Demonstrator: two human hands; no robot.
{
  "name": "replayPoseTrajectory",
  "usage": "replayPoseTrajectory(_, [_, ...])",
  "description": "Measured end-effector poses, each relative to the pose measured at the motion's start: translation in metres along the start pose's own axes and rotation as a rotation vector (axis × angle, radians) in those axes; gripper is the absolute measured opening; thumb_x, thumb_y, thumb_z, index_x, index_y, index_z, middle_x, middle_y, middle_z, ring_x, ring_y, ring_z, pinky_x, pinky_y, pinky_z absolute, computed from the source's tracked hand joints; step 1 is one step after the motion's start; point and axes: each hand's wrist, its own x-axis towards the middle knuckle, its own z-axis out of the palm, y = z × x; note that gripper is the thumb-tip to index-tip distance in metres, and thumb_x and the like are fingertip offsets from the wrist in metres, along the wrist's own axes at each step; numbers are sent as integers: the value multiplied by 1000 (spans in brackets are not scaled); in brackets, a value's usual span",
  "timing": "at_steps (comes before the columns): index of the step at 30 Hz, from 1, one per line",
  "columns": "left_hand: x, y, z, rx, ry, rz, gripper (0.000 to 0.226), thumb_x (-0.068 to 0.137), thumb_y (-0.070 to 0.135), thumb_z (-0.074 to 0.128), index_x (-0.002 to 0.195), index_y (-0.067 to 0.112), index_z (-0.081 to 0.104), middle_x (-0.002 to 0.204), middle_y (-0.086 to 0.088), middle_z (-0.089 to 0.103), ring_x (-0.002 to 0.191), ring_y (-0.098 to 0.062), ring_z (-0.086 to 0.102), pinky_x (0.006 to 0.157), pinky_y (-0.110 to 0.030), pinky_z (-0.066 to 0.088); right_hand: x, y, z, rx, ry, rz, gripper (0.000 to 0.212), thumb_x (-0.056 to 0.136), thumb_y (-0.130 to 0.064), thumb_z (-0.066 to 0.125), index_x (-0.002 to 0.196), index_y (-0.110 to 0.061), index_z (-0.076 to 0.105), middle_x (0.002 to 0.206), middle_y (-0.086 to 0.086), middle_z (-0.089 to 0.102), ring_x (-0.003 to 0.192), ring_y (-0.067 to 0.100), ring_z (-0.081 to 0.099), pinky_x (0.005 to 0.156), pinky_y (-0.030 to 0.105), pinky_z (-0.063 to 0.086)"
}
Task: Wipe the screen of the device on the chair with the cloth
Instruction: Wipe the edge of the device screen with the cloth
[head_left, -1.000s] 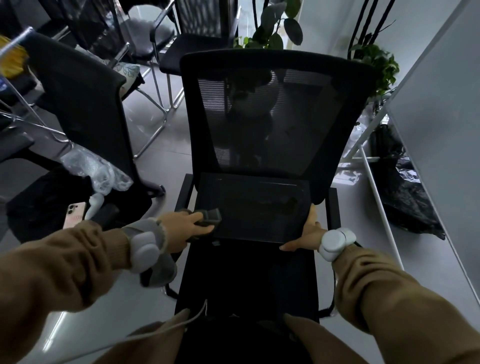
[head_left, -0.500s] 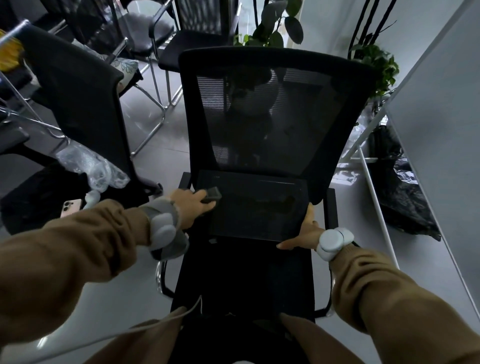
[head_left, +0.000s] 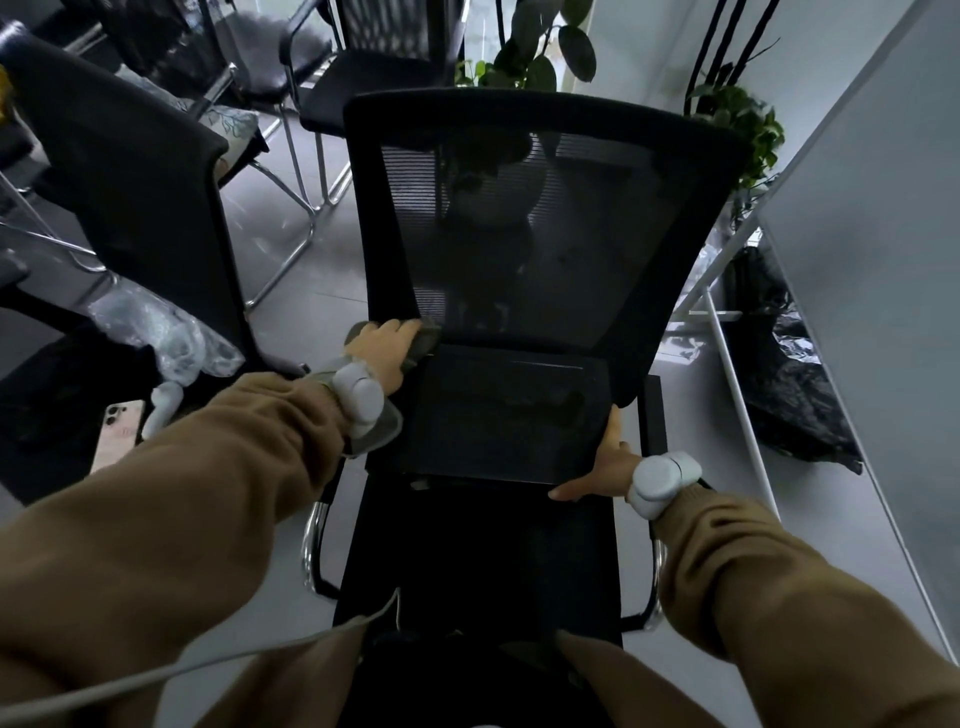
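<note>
A dark tablet (head_left: 498, 415) lies propped on the seat of a black mesh-backed chair (head_left: 535, 208), its screen facing up. My left hand (head_left: 382, 348) holds a small dark grey cloth (head_left: 423, 343) against the tablet's far left corner. My right hand (head_left: 597, 467) grips the tablet's near right corner, thumb along the near edge and fingers up the right side. Both wrists wear pale grey bands over brown sleeves.
Another black chair (head_left: 130, 208) stands close on the left, with a phone (head_left: 114, 436) and crumpled clear plastic (head_left: 166, 338) on its seat. More chairs and potted plants (head_left: 737, 119) stand behind. A white rack frame (head_left: 737, 415) and a black bag (head_left: 795, 400) lie to the right.
My left hand has slid the cloth from the tablet's near left edge up to its far left corner. The right hand has stayed on the near right corner.
</note>
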Motion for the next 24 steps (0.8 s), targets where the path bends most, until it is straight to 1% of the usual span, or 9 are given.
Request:
replayPoseTrajectory(3, [-17,0,4,71,-22,48,60,85,6,49,141,17,29,141,-10,35,122,-38,41,104,-44,39,-3,-1,0,-29,-24,11,145,65,-27,86,142,-21,-36,154,20,14,141,36,27,115,45,29])
replayPoseTrajectory(6, [-37,1,11,159,-55,111,61,87,5,45,144,18,26,144,-8,30,122,-35,40,105,-41,37,-6,-1,0,-17,-15,14,144,65,-26,86,142,-22,-35,153,20,17,140,37,29,115,46,29])
replayPoseTrajectory(9, [-55,-2,16,210,-140,160,63,88,8,46,145,21,23,147,-6,26,124,-33,39,108,-39,35,-7,-1,1,-7,-17,13,144,65,-26,86,142,-23,-35,153,21,17,139,37,29,115,47,29])
replayPoseTrajectory(16, [-89,-15,30,246,-315,294,65,89,14,46,145,32,20,145,-5,23,126,-28,36,108,-38,35,-4,2,3,-10,-22,10,148,62,-29,87,141,-24,-38,153,19,17,139,36,30,114,46,31])
replayPoseTrajectory(18, [-97,-16,33,266,-330,322,63,90,14,43,145,34,20,145,-6,23,125,-27,36,109,-37,34,-4,2,4,-8,-17,5,148,62,-29,88,140,-24,-38,152,20,16,139,36,29,114,46,31])
replayPoseTrajectory(22, [-107,-14,37,285,-327,347,59,93,15,40,145,34,20,147,-6,21,125,-26,35,110,-37,33,-4,3,4,-4,-17,5,147,62,-28,87,141,-25,-36,151,20,21,137,37,33,112,45,34])
replayPoseTrajectory(24, [-109,-13,35,286,-320,370,57,93,17,40,145,34,21,146,-4,22,124,-25,36,109,-36,33,-4,4,4,5,-18,6,147,62,-27,87,141,-25,-36,151,20,21,137,37,32,113,46,32])
